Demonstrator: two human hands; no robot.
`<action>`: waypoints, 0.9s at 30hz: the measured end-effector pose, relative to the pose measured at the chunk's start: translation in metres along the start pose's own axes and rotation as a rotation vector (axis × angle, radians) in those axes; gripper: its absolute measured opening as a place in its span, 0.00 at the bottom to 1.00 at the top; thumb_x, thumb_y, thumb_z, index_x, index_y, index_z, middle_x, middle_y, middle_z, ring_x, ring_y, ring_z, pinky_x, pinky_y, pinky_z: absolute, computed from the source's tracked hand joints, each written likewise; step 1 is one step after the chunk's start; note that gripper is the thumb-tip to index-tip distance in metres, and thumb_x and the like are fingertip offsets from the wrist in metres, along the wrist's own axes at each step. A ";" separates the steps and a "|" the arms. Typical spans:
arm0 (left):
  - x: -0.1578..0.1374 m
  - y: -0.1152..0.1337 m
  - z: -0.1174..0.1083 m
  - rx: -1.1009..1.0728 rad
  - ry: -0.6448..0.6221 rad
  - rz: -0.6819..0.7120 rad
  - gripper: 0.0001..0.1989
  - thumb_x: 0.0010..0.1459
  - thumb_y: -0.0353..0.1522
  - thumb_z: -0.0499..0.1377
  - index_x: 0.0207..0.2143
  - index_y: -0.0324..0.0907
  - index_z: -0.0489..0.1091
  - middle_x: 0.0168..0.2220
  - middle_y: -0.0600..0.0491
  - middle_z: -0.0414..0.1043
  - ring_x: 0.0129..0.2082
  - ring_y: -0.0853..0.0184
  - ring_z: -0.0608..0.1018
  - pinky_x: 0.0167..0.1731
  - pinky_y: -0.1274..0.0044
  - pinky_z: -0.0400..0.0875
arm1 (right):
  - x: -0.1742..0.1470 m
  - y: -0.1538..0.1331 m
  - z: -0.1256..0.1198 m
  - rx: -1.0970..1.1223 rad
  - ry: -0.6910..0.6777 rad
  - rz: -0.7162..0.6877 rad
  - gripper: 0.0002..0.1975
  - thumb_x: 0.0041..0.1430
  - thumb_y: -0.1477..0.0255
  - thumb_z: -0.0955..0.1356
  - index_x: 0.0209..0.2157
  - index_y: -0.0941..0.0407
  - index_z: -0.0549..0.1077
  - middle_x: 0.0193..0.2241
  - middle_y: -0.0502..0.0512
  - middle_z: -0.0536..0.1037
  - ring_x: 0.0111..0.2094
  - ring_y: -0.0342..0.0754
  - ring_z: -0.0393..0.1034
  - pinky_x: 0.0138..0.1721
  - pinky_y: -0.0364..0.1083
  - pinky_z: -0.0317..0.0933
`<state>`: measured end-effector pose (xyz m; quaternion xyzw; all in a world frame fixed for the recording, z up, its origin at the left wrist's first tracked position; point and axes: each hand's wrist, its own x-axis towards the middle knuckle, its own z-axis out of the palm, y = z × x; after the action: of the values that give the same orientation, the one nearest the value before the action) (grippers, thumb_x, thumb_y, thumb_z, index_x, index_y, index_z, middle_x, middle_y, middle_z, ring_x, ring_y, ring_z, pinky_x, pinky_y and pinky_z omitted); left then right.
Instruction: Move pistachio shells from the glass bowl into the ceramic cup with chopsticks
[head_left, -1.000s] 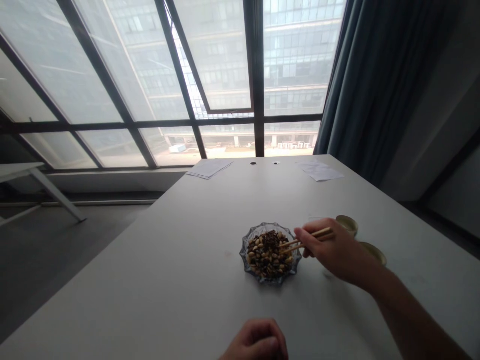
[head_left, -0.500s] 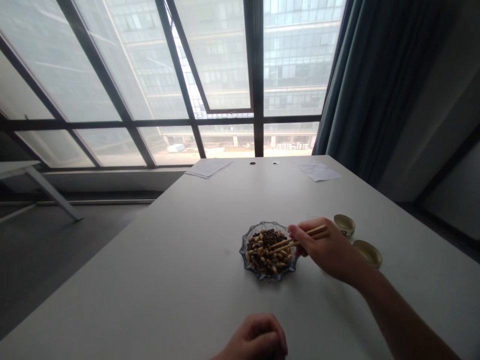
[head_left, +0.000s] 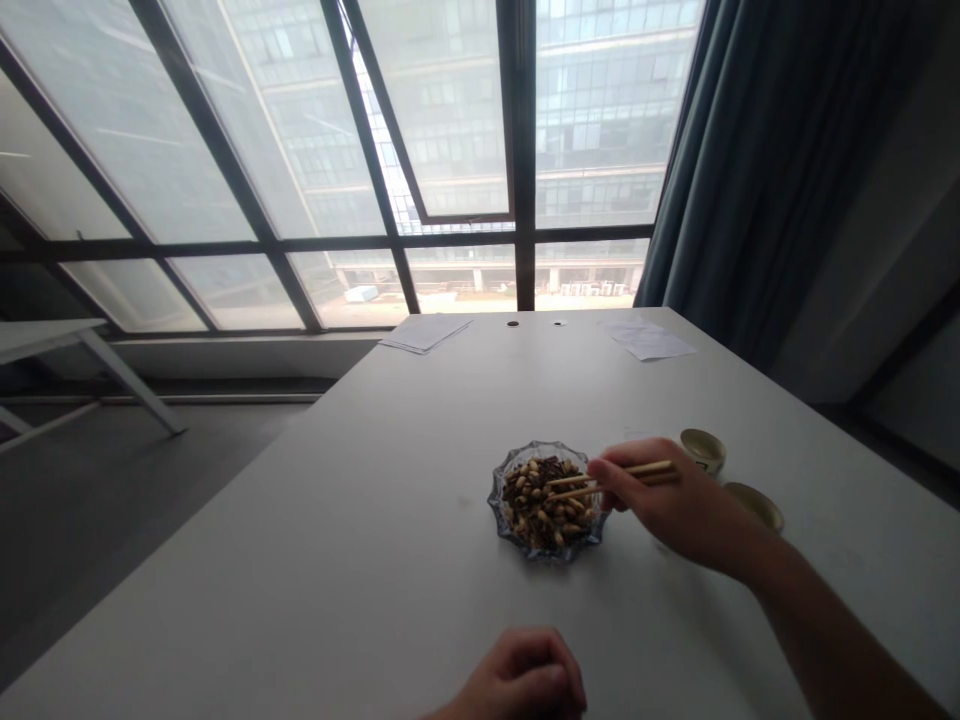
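My right hand is closed around a pair of wooden chopsticks, whose tips point left into a scalloped glass bowl. A mix of pale, peanut-like pieces and dark brown bits fills the bowl; I cannot tell whether a piece is between the tips. Near the bottom edge, my left hand lies on the table with its fingers curled in and nothing visible in them. Beyond my right wrist are two small greenish-yellow bowls, a farther one and a nearer one partly covered by my arm.
The white table stretches away to large windows. Paper sheets lie at its far left and far right. A dark curtain hangs at the right, and another white table stands at the left.
The whole scene has shifted slightly to the right in view. The chopstick tips stay over the food and look a little farther apart. My left hand rests in the same curled pose.
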<state>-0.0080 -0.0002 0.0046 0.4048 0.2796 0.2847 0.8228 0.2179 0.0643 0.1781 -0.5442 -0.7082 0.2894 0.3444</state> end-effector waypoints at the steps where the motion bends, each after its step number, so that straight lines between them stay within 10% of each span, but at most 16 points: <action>1: -0.001 0.000 -0.001 -0.006 -0.004 -0.003 0.24 0.48 0.50 0.70 0.28 0.36 0.74 0.20 0.54 0.68 0.21 0.72 0.66 0.23 0.78 0.52 | -0.001 0.002 -0.006 0.000 0.001 0.037 0.19 0.64 0.59 0.67 0.27 0.58 0.78 0.23 0.54 0.79 0.26 0.48 0.74 0.27 0.43 0.64; 27: 0.004 -0.008 0.000 -0.073 0.009 -0.012 0.22 0.47 0.47 0.71 0.27 0.36 0.74 0.20 0.53 0.69 0.20 0.72 0.67 0.23 0.78 0.53 | 0.010 0.009 0.012 -0.040 0.029 -0.074 0.21 0.66 0.59 0.65 0.26 0.58 0.79 0.22 0.53 0.78 0.26 0.49 0.73 0.30 0.44 0.62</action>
<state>-0.0030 -0.0013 -0.0027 0.3714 0.2750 0.2919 0.8374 0.2119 0.0762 0.1659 -0.5283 -0.7285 0.2545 0.3541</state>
